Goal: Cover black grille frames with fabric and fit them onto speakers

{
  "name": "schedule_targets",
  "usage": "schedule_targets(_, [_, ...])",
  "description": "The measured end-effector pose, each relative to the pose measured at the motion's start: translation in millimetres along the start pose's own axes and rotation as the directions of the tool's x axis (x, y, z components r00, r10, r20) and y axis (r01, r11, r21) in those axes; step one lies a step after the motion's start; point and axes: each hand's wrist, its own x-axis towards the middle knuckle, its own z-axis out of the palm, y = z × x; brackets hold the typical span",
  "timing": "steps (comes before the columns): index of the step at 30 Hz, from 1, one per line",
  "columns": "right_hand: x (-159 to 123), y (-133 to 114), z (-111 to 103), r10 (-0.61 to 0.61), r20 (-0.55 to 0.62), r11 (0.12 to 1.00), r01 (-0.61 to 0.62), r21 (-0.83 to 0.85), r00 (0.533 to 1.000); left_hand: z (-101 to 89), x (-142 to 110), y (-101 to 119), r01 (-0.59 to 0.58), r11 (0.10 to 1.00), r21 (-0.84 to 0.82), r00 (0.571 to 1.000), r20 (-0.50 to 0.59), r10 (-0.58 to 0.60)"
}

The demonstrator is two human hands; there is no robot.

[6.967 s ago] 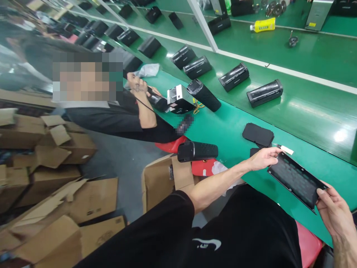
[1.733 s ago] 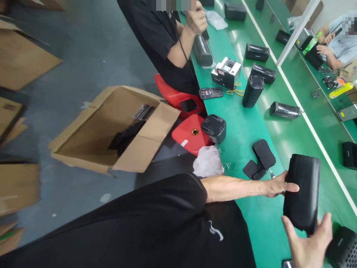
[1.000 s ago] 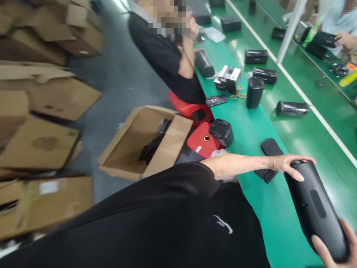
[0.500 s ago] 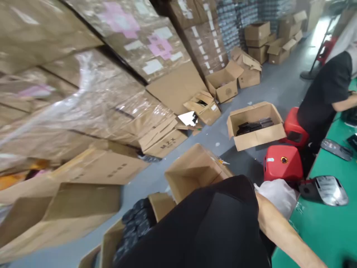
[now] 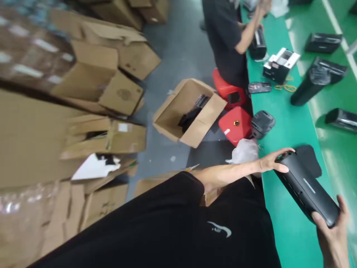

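Note:
Both my hands hold a long black device (image 5: 309, 190), rounded like a portable speaker, with a small pale bar on its upper face. It is tilted over the green table (image 5: 292, 234). My left hand (image 5: 275, 160) is closed around its far end, thumb and fingers on opposite sides. At the near end, my right hand (image 5: 331, 219) grips it between thumb and fingers. Beside it lies a dark flat piece (image 5: 309, 160) whose kind I cannot tell. A dark grey part (image 5: 262, 124) sits at the table edge further up.
Further along the table are a black-and-white device (image 5: 281, 65), a dark handset-like item (image 5: 259, 87) and several black units, one an upright black cylinder (image 5: 306, 87). A co-worker (image 5: 223, 37) sits beyond red stools (image 5: 235, 124). An open carton (image 5: 200, 124) stands on the floor.
The view has swung right toward the table. My hands and the black device have come into sight; earlier only one forearm showed, with its hand out of frame.

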Motion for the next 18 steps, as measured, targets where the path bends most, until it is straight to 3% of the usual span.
schedule_targets(3, [-21.3,19.8,-14.3,0.08,-0.093,0.994,-0.072,0.083,0.992,-0.2,4.8,-6.8,0.083,0.996,0.04,0.993,0.08,-0.086])
schedule_targets(5, [-25.2,32.8,-12.7,0.116,-0.133,0.976,-0.088,0.201,0.984,4.7,2.6,-12.7,0.064,0.996,0.058,0.992,0.106,-0.07])
schedule_targets(9, [-29.1,55.0,-10.0,0.221,-0.155,0.907,-0.145,0.395,0.963,22.3,0.3,-33.2,0.049,0.993,0.109,0.998,0.03,-0.052])
schedule_targets(12, [-34.2,71.8,-17.9,0.359,-0.068,0.837,-0.289,0.465,0.931,30.7,6.1,-48.9,0.204,0.953,0.224,0.978,-0.012,-0.207])
schedule_targets(15, [-42.5,95.8,-29.6,0.505,0.127,0.705,-0.493,0.511,0.854,36.3,16.1,-60.5,0.351,0.854,0.384,0.926,-0.005,-0.378])
schedule_targets(18, [-54.6,125.4,-36.6,0.507,0.199,0.68,-0.531,0.506,0.839,46.9,29.4,-71.0,0.385,0.79,0.477,0.908,-0.04,-0.417])
